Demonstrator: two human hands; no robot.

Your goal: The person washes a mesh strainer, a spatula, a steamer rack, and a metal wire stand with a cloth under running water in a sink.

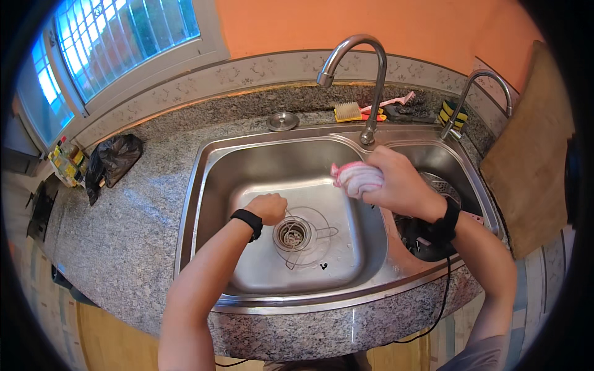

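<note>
My right hand (399,183) grips a bunched white cloth with a pink edge (359,179) above the divider between the two sink bowls. Over the large stainless steel bowl (250,273), my left hand (267,208) is closed on part of a thin round wire rack (330,232). The rack is over the drain (292,235), in which a strainer with small bits shows. A small black piece (323,266) lies on the bowl's floor. Beyond my right hand rises a curved chrome faucet (381,69).
A metal drain cover (282,121), a yellow scrub brush (348,111) and a sponge (452,115) sit behind the sink. A second, thinner faucet (487,73) is at the right, near a brown board (533,162). The small bowl holds dark items. A black plastic bag (118,155) lies left.
</note>
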